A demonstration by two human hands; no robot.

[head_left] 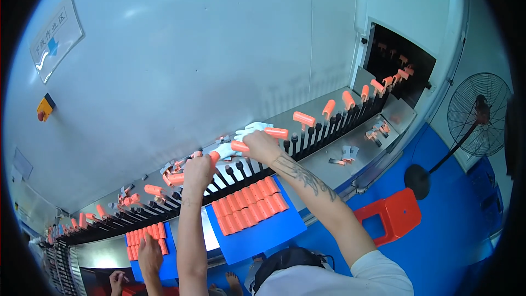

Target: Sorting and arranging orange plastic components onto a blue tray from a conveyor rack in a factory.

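Observation:
Over the row of black spindles, my left hand is closed around an orange curved piece. Close by on its right, my right hand, at the end of a tattooed forearm, is closed at another orange piece. White material lies at the fingers of both hands; whether it is glove or cloth I cannot tell. Just beyond my right hand, an orange piece sits on the line. Below my hands, a blue sheet bears orange half-tube pieces in two tight rows.
More orange pieces ride on spindles toward a dark opening at right. A metal ledge holds scraps. At lower left a co-worker's hand touches pieces on another blue sheet. A red stool and a fan stand right.

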